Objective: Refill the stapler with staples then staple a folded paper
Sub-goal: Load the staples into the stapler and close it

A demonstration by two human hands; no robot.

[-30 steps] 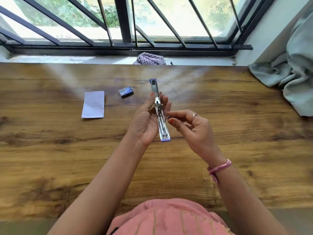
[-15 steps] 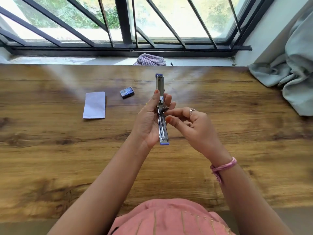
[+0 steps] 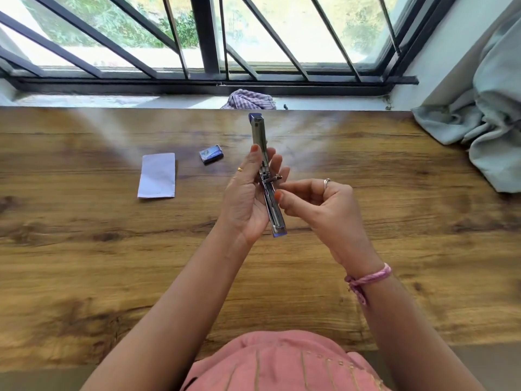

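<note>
Above the tabletop [image 3: 366, 227], the left hand [image 3: 248, 198] grips the stapler [image 3: 266, 176], swung fully open with its metal channel exposed. The right hand [image 3: 318, 204] pinches thumb to forefinger beside it; contents unclear. Staple box [image 3: 211, 154] and folded paper [image 3: 157, 175] lie left.

Opened silver stapler [image 3: 267, 176] held upright; folded paper [image 3: 157, 175], staple box [image 3: 211, 154] lie flat.

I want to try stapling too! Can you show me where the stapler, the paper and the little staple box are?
stapler [image 3: 258, 136]: head view, on its far metal arm above the left hand's fingers.
paper [image 3: 156, 176]: head view, middle of the folded white sheet.
staple box [image 3: 211, 154]: head view, on its blue top.
</note>
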